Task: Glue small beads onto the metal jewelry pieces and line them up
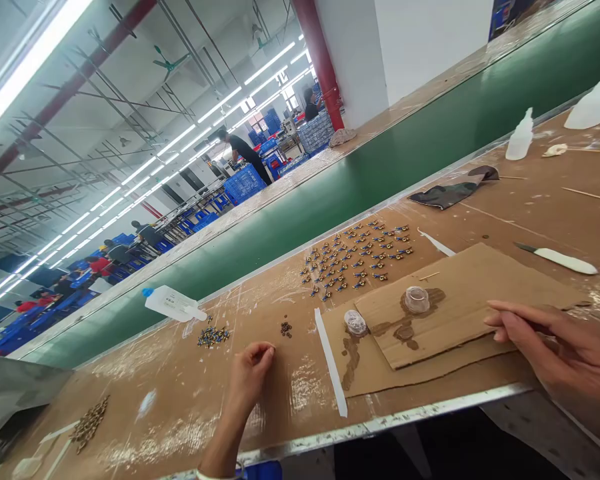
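My left hand (250, 373) is over the brown-covered bench, thumb and index finger pressed together; anything between them is too small to make out. Close by lie a small group of dark round parts (286, 328) and a heap of small blue-and-gold parts (213, 335). At the right, my right hand (550, 353) is closed in a pinch beside the cardboard sheets (480, 280); what it grips, if anything, is hidden. On the cardboard, among dark wet stains, stand a clear small cup (417, 300) and a second clear round piece (355, 323).
Many blue-and-gold parts (355, 257) are spread behind the cardboard. A white-handled knife (565, 260), a cloth (455, 192), a squeeze bottle (521, 137) and a blue-capped bottle (173, 304) lie or stand around. A green conveyor belt (330, 190) runs beyond; people work far off.
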`<state>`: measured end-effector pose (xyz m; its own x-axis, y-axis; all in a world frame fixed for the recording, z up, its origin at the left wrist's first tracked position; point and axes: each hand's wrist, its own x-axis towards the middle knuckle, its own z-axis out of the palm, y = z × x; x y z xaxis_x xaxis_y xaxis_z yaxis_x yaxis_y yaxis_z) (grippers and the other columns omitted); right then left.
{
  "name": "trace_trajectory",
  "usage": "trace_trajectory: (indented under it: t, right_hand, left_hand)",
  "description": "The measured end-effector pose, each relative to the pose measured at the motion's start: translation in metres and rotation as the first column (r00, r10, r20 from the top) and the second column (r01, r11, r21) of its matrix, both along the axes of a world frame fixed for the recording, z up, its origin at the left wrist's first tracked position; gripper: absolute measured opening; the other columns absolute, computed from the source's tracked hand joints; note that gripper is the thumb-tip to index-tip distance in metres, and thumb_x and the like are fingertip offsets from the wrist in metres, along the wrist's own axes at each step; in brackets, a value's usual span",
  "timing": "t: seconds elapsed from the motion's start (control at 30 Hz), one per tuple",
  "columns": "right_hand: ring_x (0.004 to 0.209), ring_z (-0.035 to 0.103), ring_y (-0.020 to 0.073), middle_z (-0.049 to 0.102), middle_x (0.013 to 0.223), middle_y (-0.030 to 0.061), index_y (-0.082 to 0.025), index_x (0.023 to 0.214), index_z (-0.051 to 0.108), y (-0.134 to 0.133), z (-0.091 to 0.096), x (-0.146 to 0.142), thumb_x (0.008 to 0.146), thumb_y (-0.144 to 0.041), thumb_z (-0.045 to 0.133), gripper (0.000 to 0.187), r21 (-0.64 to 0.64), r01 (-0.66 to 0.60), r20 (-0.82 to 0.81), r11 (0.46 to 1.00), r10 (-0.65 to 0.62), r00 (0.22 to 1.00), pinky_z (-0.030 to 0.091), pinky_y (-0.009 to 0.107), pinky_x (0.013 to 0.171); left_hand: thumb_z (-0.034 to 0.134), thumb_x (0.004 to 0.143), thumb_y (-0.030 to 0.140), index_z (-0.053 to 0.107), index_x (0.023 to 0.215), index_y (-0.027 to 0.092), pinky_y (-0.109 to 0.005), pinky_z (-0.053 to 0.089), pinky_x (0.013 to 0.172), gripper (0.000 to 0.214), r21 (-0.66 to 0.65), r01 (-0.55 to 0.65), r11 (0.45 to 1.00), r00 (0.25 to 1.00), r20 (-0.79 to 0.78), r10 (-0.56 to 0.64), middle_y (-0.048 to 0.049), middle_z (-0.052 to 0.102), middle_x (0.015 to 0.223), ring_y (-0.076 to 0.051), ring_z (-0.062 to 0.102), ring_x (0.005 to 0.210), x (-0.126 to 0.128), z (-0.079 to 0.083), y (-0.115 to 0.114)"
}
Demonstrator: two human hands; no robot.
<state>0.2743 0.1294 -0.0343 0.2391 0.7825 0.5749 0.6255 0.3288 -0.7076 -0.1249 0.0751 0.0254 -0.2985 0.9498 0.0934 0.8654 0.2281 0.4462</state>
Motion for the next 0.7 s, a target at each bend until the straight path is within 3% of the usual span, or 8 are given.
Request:
trace_trajectory:
  t: [0.1, 0.23, 0.4, 0.7]
  right_hand:
    - [0.06, 0.066, 0.0101, 0.069, 0.073, -0.0044, -0.026, 0.094, 0.065, -0.001, 0.004, 0.0, 0.086, -0.044, 0.049, 0.025, 0.019, -0.063, -0.004, 0.998, 0.063, 0.998, 0.049, 0.019, 0.048]
    - [0.059, 0.064, 0.0087, 0.068, 0.075, -0.0036, -0.025, 0.096, 0.065, -0.002, 0.002, 0.0, 0.087, -0.037, 0.052, 0.02, 0.038, -0.079, -0.029, 0.996, 0.08, 0.996, 0.05, 0.018, 0.052]
    - [0.061, 0.064, 0.0088, 0.068, 0.075, -0.0038, -0.024, 0.096, 0.066, -0.002, 0.0, -0.002, 0.086, -0.034, 0.055, 0.018, 0.06, -0.062, -0.025, 0.996, 0.063, 0.998, 0.049, 0.018, 0.054]
    - [0.063, 0.064, 0.0098, 0.067, 0.072, -0.0044, -0.026, 0.096, 0.066, -0.004, 0.002, -0.003, 0.086, -0.034, 0.054, 0.018, 0.038, -0.026, -0.007, 0.999, 0.026, 1.0, 0.048, 0.021, 0.058]
  left_hand:
    - [0.053, 0.075, 0.043, 0.069, 0.067, 0.021, -0.028, 0.046, 0.065, 0.029, -0.043, 0.092, 0.995, 0.991, 0.103, -0.087, -0.0031, 0.066, 0.07, -0.018, 0.06, 0.069, 0.029, 0.005, -0.011]
    - [0.053, 0.077, 0.043, 0.07, 0.067, 0.023, -0.03, 0.045, 0.068, 0.028, -0.043, 0.109, 0.993, 0.985, 0.138, -0.102, -0.0028, 0.062, 0.071, -0.019, 0.059, 0.072, 0.049, 0.0, -0.02]
    - [0.053, 0.077, 0.043, 0.072, 0.071, 0.025, -0.034, 0.045, 0.074, 0.026, 0.009, 0.083, 0.996, 0.987, 0.136, -0.084, -0.0039, 0.063, 0.075, -0.021, 0.059, 0.078, 0.044, -0.012, -0.019]
    - [0.053, 0.081, 0.044, 0.074, 0.083, 0.026, -0.031, 0.047, 0.073, 0.028, 0.08, 0.075, 0.994, 0.99, 0.114, -0.084, -0.0038, 0.065, 0.08, -0.019, 0.061, 0.08, 0.041, -0.016, -0.034]
